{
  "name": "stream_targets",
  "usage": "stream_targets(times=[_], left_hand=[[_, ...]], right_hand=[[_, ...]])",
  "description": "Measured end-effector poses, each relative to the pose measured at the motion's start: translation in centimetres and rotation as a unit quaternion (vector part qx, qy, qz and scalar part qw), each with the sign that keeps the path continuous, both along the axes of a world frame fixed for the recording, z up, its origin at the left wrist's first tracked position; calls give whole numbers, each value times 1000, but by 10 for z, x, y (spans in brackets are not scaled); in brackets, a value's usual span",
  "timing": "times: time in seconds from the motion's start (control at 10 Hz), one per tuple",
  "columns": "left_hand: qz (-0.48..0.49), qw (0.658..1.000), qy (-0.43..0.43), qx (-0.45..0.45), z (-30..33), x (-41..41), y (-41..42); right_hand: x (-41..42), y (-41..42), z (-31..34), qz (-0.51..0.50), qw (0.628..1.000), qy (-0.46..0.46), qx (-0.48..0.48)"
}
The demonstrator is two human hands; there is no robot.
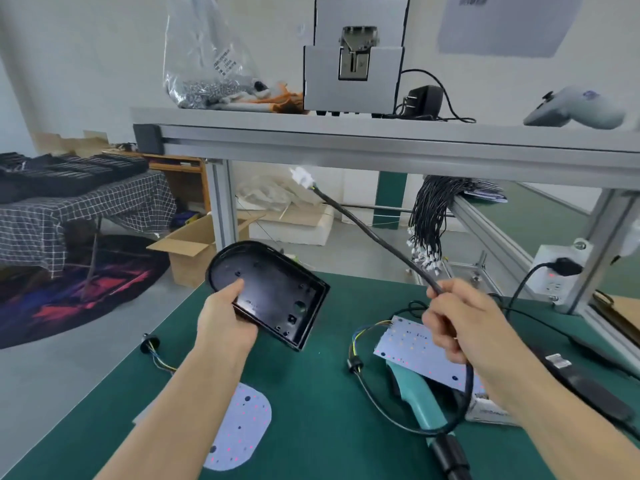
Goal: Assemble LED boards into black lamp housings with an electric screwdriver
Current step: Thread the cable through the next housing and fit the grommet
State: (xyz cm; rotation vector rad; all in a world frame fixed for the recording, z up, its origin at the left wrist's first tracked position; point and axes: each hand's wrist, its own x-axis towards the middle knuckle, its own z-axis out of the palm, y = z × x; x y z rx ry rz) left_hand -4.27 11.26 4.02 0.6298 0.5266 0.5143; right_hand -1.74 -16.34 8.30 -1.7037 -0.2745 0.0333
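Observation:
My left hand grips a black lamp housing by its near edge and holds it tilted above the green mat, open side up. My right hand pinches a black cable that rises up and left to a white connector. The cable loops down behind my right wrist to an LED board lying on the mat. Under that board lies a teal electric screwdriver. Another LED board, with one rounded end, lies under my left forearm.
A green mat covers the bench. A loose grommet with coloured wires lies at the left edge. A bundle of black cables hangs at the back right. The shelf above carries a screw feeder and a bag of screws.

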Motion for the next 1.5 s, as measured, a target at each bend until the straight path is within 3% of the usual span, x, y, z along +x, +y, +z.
stream_targets(times=[0.1,0.2,0.3,0.4,0.5,0.6,0.7,0.8,0.9,1.0,1.2,1.4,1.5], left_hand=[[-28,990,-84,-111,8,-12,-31],[-100,981,-111,-122,10,-23,-73],[-199,964,-149,-89,12,-38,-89],[-131,976,-156,77,22,-48,-55],[99,765,19,636,39,-56,-11],[-134,570,52,809,60,-46,-16],[-230,600,75,762,59,-31,-26],[-189,796,104,566,45,-26,-10],[-113,910,152,368,23,-24,9],[-27,932,171,319,10,-19,15],[34,936,187,296,2,-13,15],[87,919,155,352,5,-14,5],[101,878,158,441,0,-17,-6]], right_hand=[[-1,27,-5,8,998,22,-59],[-3,48,-7,31,997,38,-57],[1,51,-5,10,998,16,-55],[7,40,1,-18,992,-46,-115],[8,37,3,-18,975,-93,-203],[2,52,-2,7,960,-117,-254],[-4,60,2,48,983,-95,-152],[-5,47,12,2,993,-117,-6],[-8,29,14,-56,979,-196,5],[-20,26,8,-33,972,-227,-40],[-36,31,-1,-17,968,-232,-96],[-37,30,-6,-24,969,-213,-121],[-38,32,-2,-49,969,-222,-102]])
